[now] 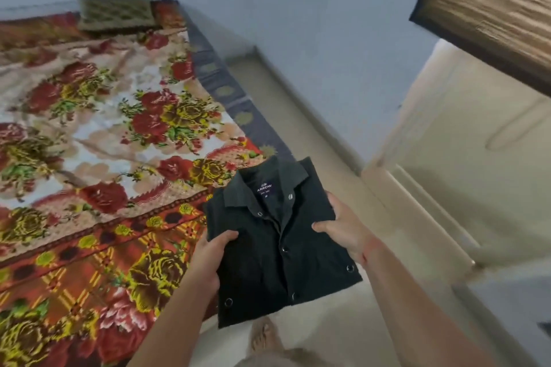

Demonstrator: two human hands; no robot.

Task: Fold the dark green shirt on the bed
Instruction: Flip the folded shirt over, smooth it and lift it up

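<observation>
The person is holding the dark green shirt [268, 253] at about five o'clock in the view. It appears lifted, hanging past the edge of the bed [89, 128], which is spreading from seven to eleven o'clock under a floral blanket. The left hand [210, 259] is gripping the shirt's nine-o'clock edge, thumb on top, and the right hand [343, 228] is gripping the three-o'clock edge likewise. The shirt is showing as a compact rectangle, collar at twelve o'clock. Folding is looking essentially finished; probably only setting it down on the bed is remaining.

Soft, even light; strong motion blur upper right, wide-angle bending at edges.
</observation>
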